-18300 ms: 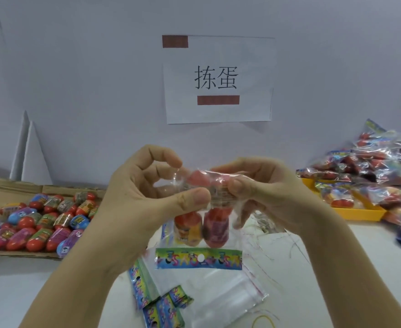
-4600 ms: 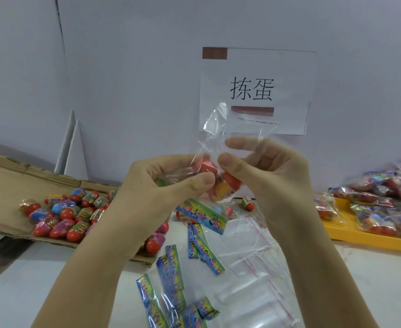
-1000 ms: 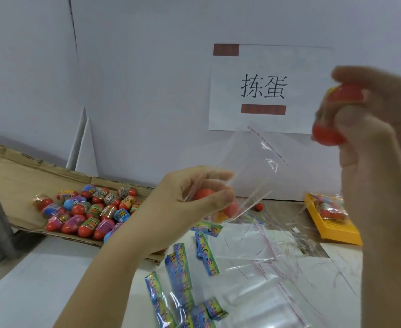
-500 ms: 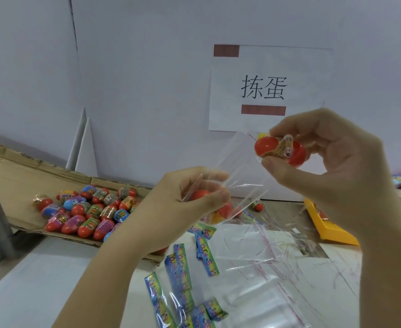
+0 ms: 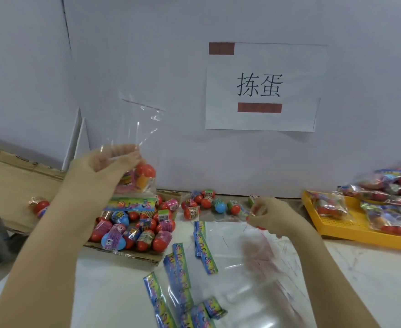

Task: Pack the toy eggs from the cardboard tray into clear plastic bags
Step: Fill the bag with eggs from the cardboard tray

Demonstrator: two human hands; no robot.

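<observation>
Spare bags (image 5: 254, 287) cover our tabletop (image 5: 372, 280); our right hand (image 5: 277, 216), fingers curled, sits among loose toy eggs (image 5: 219, 204), we cannot tell its grip; our left hand (image 5: 102, 169) pinches a clear plastic bag (image 5: 135, 129) holding eggs above the cardboard tray (image 5: 12, 181)

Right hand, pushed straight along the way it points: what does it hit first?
Probably the loose toy eggs by the wall, just beyond the right hand; depth is unclear, and blur hides its fingertips.
</observation>
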